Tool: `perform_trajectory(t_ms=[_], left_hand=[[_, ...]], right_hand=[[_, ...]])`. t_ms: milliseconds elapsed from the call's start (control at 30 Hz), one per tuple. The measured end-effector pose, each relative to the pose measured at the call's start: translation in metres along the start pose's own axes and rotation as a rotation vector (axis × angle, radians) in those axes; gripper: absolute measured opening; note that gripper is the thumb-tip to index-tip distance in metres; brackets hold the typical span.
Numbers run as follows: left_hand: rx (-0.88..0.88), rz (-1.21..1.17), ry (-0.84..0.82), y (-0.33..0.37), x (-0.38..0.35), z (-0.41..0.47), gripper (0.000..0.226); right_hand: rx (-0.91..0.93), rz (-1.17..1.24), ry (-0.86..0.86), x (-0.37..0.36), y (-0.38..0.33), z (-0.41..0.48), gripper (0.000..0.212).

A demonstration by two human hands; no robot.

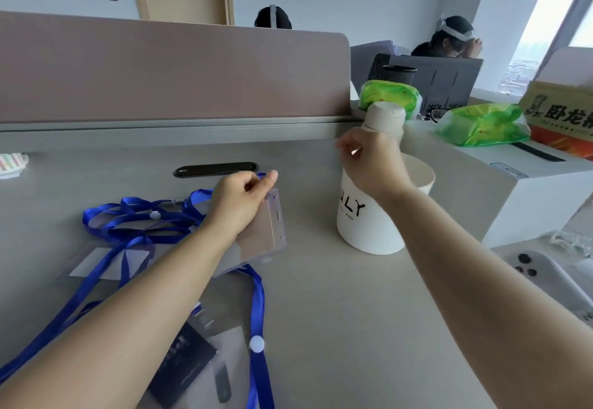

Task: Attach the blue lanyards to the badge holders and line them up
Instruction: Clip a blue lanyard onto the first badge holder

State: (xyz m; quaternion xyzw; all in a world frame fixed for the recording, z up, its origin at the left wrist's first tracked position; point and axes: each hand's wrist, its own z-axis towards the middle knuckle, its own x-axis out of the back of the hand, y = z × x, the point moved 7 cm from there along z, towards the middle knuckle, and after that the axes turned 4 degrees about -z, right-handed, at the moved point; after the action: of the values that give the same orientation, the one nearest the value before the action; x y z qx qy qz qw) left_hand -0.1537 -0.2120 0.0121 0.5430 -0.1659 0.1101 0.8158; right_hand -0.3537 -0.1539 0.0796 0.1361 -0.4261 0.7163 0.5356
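Note:
My left hand (242, 201) grips a clear badge holder (268, 232) by its top edge, lifted and tilted above the desk. A blue lanyard (258, 306) with a white bead hangs from under it toward the front edge. My right hand (369, 164) is raised to the right, in front of the white bottle, thumb and forefinger pinched on something small; I cannot tell what. More blue lanyards (134, 219) lie tangled at the left. Another badge holder (106, 261) lies flat under them, and one with a dark card (189, 367) lies near the front.
A white bottle (365, 216) stands right of centre, a paper cup (422, 179) behind it. A white box (513, 190) with green bags and a carton fills the right. A phone (542, 280) lies at the right edge. A partition (160, 71) backs the desk; people sit beyond.

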Motion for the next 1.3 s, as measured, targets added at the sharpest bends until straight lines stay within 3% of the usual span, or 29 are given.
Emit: perform_trajectory(t_ms=[200, 300, 500, 600, 700, 833, 967, 1033, 1133, 1300], left_hand=[[-0.09, 0.346, 0.183, -0.034, 0.079, -0.001, 0.052], [-0.02, 0.494, 0.251, -0.057, 0.114, -0.003, 0.052], [0.043, 0.547, 0.282, -0.085, 0.147, -0.018, 0.045], [0.029, 0.537, 0.274, -0.09, 0.145, -0.027, 0.043], [0.009, 0.505, 0.256, -0.093, 0.141, -0.03, 0.048], [-0.036, 0.443, 0.215, -0.083, 0.132, -0.032, 0.049], [0.06, 0.371, -0.124, -0.082, 0.106, -0.035, 0.028], [0.12, 0.295, -0.287, -0.083, 0.091, -0.04, 0.04], [0.124, 0.271, -0.343, -0.078, 0.084, -0.044, 0.061], [0.141, 0.17, -0.376, -0.081, 0.081, -0.045, 0.008]], right_hand=[[0.211, 0.004, -0.207, -0.089, -0.058, -0.042, 0.022], [0.227, -0.007, -0.353, -0.134, -0.074, -0.059, 0.024], [0.138, -0.111, -0.639, -0.194, -0.09, -0.067, 0.018], [-0.001, -0.329, -0.751, -0.207, -0.076, -0.065, 0.031], [-0.041, -0.324, -0.853, -0.217, -0.068, -0.071, 0.035], [-0.107, 0.093, -0.769, -0.212, -0.073, -0.071, 0.03], [-0.337, 0.634, -0.641, -0.201, -0.076, -0.068, 0.026], [-0.387, 0.8, -0.646, -0.2, -0.08, -0.071, 0.024], [-0.39, 0.917, -0.652, -0.198, -0.087, -0.074, 0.018], [-0.399, 1.05, -0.596, -0.188, -0.097, -0.074, 0.019]])
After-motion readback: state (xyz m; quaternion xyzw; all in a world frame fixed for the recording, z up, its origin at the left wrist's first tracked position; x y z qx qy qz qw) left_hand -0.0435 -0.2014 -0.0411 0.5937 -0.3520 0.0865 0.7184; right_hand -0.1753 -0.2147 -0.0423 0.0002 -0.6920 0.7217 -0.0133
